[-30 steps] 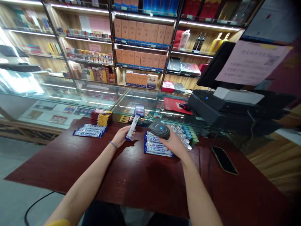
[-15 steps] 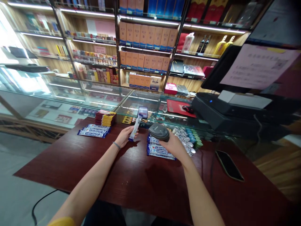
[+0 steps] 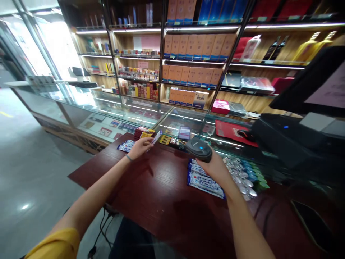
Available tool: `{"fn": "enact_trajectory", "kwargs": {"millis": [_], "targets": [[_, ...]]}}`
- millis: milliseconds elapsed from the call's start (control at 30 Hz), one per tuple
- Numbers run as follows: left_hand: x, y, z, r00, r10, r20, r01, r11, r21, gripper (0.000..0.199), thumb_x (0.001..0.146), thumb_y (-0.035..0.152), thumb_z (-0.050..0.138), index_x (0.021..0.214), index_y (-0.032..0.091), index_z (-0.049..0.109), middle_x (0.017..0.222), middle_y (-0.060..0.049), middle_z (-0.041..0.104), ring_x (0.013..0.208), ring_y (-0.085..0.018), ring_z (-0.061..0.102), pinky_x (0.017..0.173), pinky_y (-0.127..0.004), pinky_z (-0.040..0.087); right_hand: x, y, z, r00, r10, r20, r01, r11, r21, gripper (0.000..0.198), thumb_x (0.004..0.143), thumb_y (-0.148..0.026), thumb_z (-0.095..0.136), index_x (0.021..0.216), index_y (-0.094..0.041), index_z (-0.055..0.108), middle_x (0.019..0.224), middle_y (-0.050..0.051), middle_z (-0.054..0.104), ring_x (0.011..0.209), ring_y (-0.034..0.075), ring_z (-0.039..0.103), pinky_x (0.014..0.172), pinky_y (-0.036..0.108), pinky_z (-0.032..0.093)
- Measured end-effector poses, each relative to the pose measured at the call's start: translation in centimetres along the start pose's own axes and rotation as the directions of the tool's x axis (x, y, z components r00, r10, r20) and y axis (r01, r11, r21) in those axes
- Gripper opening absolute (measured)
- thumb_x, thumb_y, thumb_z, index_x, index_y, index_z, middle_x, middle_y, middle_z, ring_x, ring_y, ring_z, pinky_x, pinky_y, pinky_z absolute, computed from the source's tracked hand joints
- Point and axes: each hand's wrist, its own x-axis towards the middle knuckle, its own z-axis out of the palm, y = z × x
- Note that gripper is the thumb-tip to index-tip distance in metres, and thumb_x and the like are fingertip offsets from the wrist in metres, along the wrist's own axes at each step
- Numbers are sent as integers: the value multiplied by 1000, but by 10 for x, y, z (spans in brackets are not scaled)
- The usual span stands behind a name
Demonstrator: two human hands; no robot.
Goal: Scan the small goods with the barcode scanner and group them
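My left hand (image 3: 142, 146) pinches a slim white-and-blue wrapped stick packet (image 3: 156, 137) above the left part of the table. Just beyond and below that hand lies a small pile of similar packets (image 3: 125, 145), partly hidden by it. My right hand (image 3: 214, 166) is wrapped round a black barcode scanner (image 3: 199, 148) with a blue light on top, its head pointing left. Under the scanner and right hand rests a second pile of the blue-and-white packets (image 3: 203, 180), flat on the table.
A dark red wooden table (image 3: 140, 194) meets a glass display counter (image 3: 145, 113). Yellow-and-red packs (image 3: 145, 133) are stacked at its back edge. Rows of silver, blue and green capped items (image 3: 245, 176) and a phone (image 3: 309, 219) lie right, near a black till and monitor (image 3: 320, 79).
My left hand has moved left with the packet, away from the scanner and toward the left pile. The scanner stays over the right pile, its blue light now showing. The view has turned left.
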Motion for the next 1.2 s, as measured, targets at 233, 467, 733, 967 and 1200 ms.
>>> {"fn": "enact_trajectory", "kwargs": {"millis": [233,467,733,967,1200], "targets": [[-36,-46,-92,962,206,182,-274,779,564,37,96,43,54,127,28,67,125,-7,68,108,-20,67,97,-31,52,-4,-16,42,993,-37,113,43,998,-50,40,73,-32,67,112,-27,57,95,6,74,98,32,70,78,36,49],[-63,-85,-121,927,138,350,-362,579,731,38,102,37,41,130,29,67,127,-8,68,111,-21,66,101,-33,50,-16,-31,78,953,53,298,-4,987,-160,39,74,-31,63,111,-28,51,93,4,74,95,32,71,73,31,44],[-65,-98,-114,942,113,317,-320,590,742,39,102,30,42,133,28,65,129,-11,65,113,-22,65,103,-37,50,-25,-38,93,925,73,372,-5,984,-180,36,76,-31,62,110,-28,53,87,2,73,86,29,71,68,29,41],[-68,-100,-108,950,116,288,-302,561,770,41,101,35,44,137,26,61,133,-12,62,120,-25,61,106,-41,49,-21,-31,87,940,73,334,-6,980,-197,42,76,-33,64,116,-28,52,90,4,74,92,32,72,70,30,43],[-53,-74,-64,928,229,292,-371,614,697,44,99,36,47,141,25,57,138,-12,59,125,-27,58,110,-46,46,-10,-16,46,980,43,194,-4,980,-201,46,74,-30,68,119,-27,58,95,6,75,95,32,71,73,33,48]]}}
